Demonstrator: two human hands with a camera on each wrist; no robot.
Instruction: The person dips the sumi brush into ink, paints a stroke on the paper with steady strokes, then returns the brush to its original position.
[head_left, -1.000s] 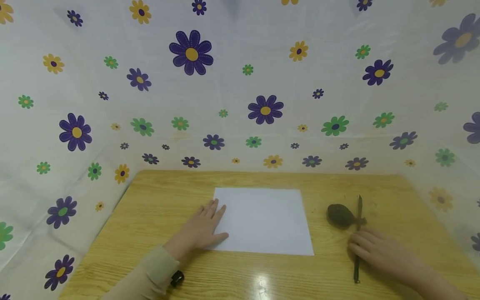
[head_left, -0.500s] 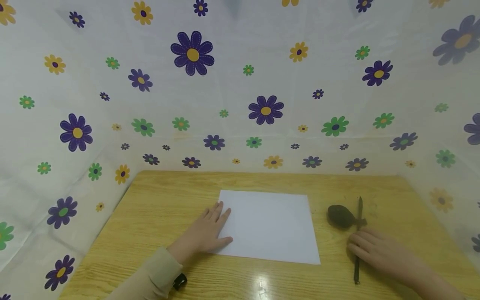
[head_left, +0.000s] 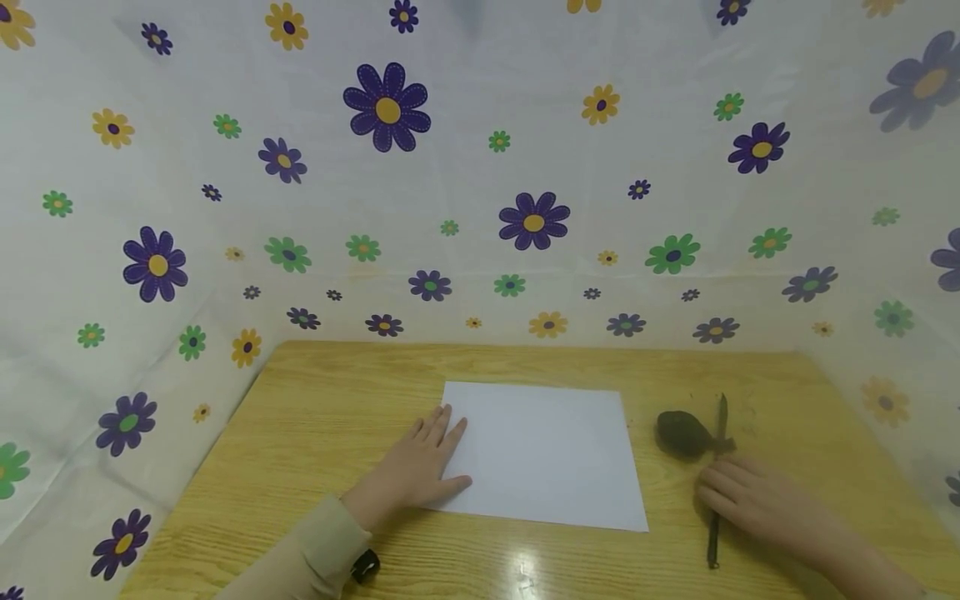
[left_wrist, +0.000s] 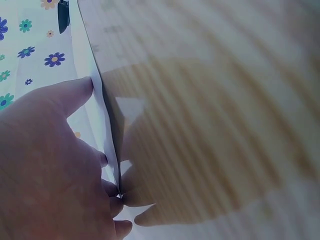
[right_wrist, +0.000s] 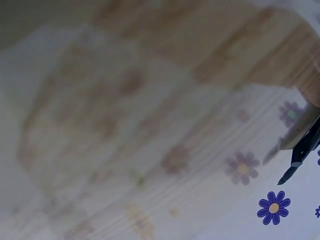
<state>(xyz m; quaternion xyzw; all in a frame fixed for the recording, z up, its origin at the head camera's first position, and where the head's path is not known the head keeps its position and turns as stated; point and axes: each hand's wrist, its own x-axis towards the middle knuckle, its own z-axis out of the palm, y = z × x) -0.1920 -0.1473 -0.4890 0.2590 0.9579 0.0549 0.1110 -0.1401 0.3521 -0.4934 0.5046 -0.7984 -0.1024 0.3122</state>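
Observation:
A blank white sheet of paper (head_left: 551,458) lies flat in the middle of the table (head_left: 360,367). My left hand (head_left: 412,467) rests on its left edge, fingers and thumb spread. Seen from the left wrist, the thumb (left_wrist: 77,97) touches the paper's edge, which lifts slightly in a wave. On the right, my right hand (head_left: 757,500) lies over the middle of a thin dark tool with a pointed, blade-like tip (head_left: 722,412), fingers loosely bent across it. Only its two ends show. Just beyond, a dark oval thing with a narrow neck (head_left: 681,435) meets the tool.
A white cloth with printed flowers (head_left: 457,179) encloses the table at the back and both sides. Small dark specks lie around the tool's tip. Beside my left sleeve (head_left: 330,537) a small black object (head_left: 366,567) shows.
The paper has slid to the right and a little toward me, turning slightly, with my left hand moving along on it. My right hand and the dark things stay in place.

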